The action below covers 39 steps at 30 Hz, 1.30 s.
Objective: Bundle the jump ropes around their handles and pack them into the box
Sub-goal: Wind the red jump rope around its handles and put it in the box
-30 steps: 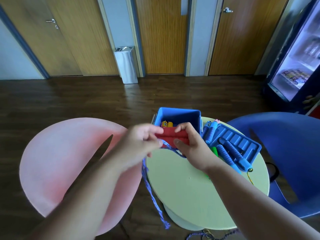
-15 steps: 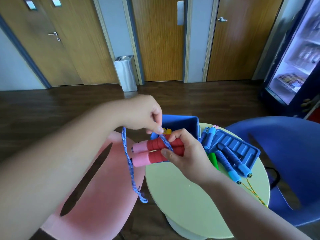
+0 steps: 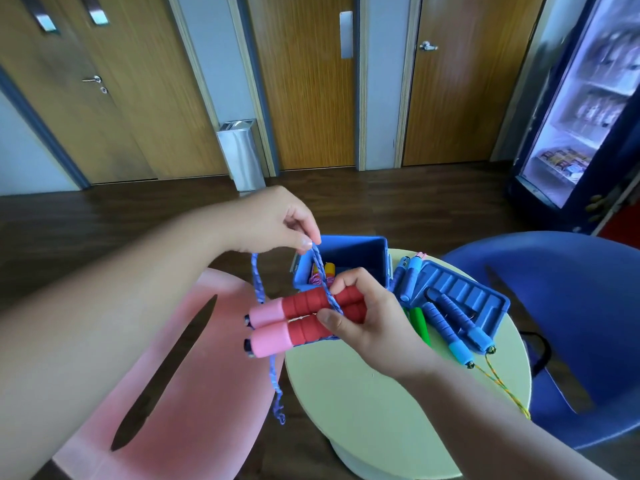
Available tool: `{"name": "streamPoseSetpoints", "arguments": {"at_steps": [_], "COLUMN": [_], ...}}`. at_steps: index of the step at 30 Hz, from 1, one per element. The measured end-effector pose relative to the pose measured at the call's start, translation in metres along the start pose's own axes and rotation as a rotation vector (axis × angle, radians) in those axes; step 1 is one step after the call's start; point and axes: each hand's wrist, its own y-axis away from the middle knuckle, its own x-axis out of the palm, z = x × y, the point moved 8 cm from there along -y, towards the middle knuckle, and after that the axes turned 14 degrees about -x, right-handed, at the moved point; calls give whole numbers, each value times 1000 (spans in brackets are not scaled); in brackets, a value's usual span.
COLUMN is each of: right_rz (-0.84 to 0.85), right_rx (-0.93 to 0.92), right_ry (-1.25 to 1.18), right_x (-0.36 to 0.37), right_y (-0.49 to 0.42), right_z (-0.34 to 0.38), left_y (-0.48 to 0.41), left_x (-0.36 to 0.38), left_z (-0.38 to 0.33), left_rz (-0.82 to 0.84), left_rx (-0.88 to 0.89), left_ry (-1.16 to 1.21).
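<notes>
My right hand [image 3: 367, 317] grips two red-and-pink jump rope handles [image 3: 294, 318] side by side, held level above the near left edge of the round table. My left hand [image 3: 277, 221] pinches their blue braided rope [image 3: 320, 271] just above the handles. One strand crosses over the handles, and a loop [image 3: 275, 386] hangs down below them. Behind the handles stands the open blue box [image 3: 360, 252], with a yellow-handled rope [image 3: 329, 270] inside. More ropes with blue handles [image 3: 446, 327] lie on the blue lid [image 3: 471, 299] to the right.
The pale green round table [image 3: 381, 410] carries the box and lid. A green handle [image 3: 420, 322] lies beside the lid. A pink chair [image 3: 173, 393] stands at the left and a blue chair [image 3: 571, 306] at the right. A yellow-green cord [image 3: 502, 386] trails off the table's right side.
My left hand rose from beside the handles to above them, pulling the rope up and over. The handles came out from in front of the box toward the left.
</notes>
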Motion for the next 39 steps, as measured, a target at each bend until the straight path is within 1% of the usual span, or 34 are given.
{"name": "streamPoseSetpoints", "arguments": {"at_steps": [2, 4, 6, 10, 13, 16, 18, 19, 22, 23, 24, 26, 27, 28, 30, 32, 34, 36, 38, 39], "right_rz": [-12, -26, -39, -62, -29, 5, 1, -15, -127, -181, -240, -340, -377, -404, -433, -428, -369, -304, -257, -236], "right_rx": [-26, -27, -26, -42, -95, -78, -52, -44, -70, -96, -122, -170, -191, -205, -216, -201, -152, -93, -66, -65], "right_ry": [-57, -105, -118, -70, 53, 62, 10, -52, -176, -184, -181, -151, -125, -95, -7, 111, 234, 314, 283, 246], "right_x": [5, 8, 7, 1, -2, -4, -6, -7, -15, -19, -24, -32, -35, -37, -43, -50, -54, -56, -53, -50], "right_y": [2, 4, 6, 7, 2, -2, -2, -2, -3, -3, -5, -12, -18, -25, -40, -55, -62, -60, -52, -47], "right_z": [7, 12, 13, 13, 13, 9, 6, 7, 16, 21, 27, 38, 42, 45, 45, 35, 12, -11, -22, -22], "left_y": [-3, -4, -6, -7, -9, -13, -16, -14, -9, -16, -22, -28, -28, -18, 1, 33, 44, 47, 55, 57], "left_x": [6, 12, 14, 11, 11, 12, 17, 14, 11, 23, 37, 79, 103, 121, 150, 166, 161, 134, 98, 80], "left_z": [-3, -5, -4, -4, -4, -4, 4, 4, 4, 29, 47, 91, 101, 87, 45, -5, -19, -20, -24, -22], "left_rz": [-51, -67, -99, -151, -166, -175, -177, -190, -225, -227, -178, -87, -46, -18, 0, 30, -27, -100, -152, -180], "left_rx": [60, 77, 85, 105, 127, 137, 103, 116, 116, 55, -22, -268, -359, -358, -228, -137, -48, -27, 20, 10], "left_ry": [78, 142, 151, 161, 174, 151, 164, 194, 334, 412, 487, 575, 607, 626, 659, 678, 654, 699, 776, 842]}}
